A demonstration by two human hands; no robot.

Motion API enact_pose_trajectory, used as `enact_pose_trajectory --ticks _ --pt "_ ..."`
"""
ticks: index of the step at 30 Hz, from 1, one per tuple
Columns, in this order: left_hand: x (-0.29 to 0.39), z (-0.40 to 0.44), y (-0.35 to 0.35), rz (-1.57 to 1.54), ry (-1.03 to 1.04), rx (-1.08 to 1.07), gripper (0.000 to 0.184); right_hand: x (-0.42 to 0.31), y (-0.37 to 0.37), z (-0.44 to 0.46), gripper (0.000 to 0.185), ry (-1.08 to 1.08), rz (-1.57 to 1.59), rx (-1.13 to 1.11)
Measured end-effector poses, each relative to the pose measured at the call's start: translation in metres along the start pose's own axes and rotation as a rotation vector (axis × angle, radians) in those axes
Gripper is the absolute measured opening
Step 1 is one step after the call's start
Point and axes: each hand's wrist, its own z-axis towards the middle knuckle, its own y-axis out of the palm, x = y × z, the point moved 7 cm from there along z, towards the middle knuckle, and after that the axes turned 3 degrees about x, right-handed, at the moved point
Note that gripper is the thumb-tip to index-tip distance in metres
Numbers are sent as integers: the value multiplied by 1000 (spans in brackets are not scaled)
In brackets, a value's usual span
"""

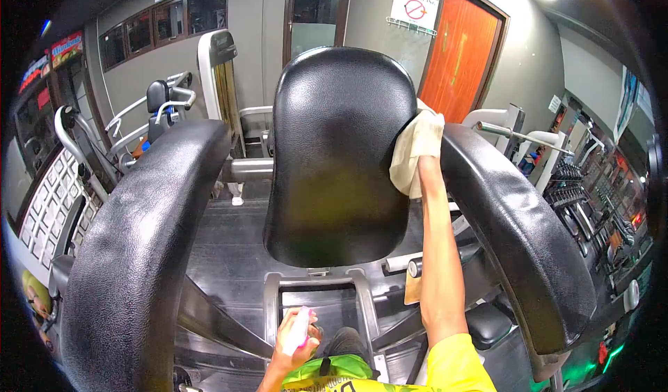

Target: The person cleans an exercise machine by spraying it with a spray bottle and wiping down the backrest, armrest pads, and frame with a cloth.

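Note:
A cream cloth lies against the right edge of the black padded backrest, beside the right arm pad. My right hand is on it, mostly covered by the fabric, with the arm stretched forward. Low in the view, my left hand is closed around a small white and pink bottle, held near my body and below the backrest. Black arm pads stand on both sides, the left pad and the right pad.
A metal frame stands below the backrest on the dark floor. Other gym machines are at the left back, and a dumbbell rack is at the right. An orange door is in the back wall.

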Motion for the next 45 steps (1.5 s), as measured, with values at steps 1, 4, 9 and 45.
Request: enact_pose_trajectory --ticks 1,4,9,45 --pt "4 2 0 31 92 -26 37 13 -1 -6 47 142 66 -4" --pt "8 -1 0 29 59 -12 37 45 -3 -44 55 570 262 -18" --pt "-4 -2 -1 -26 -85 28 36 51 -44 -125 63 733 -17 -99" --pt "-14 -11 -12 9 -176 -48 58 99 19 -370 48 935 988 154"
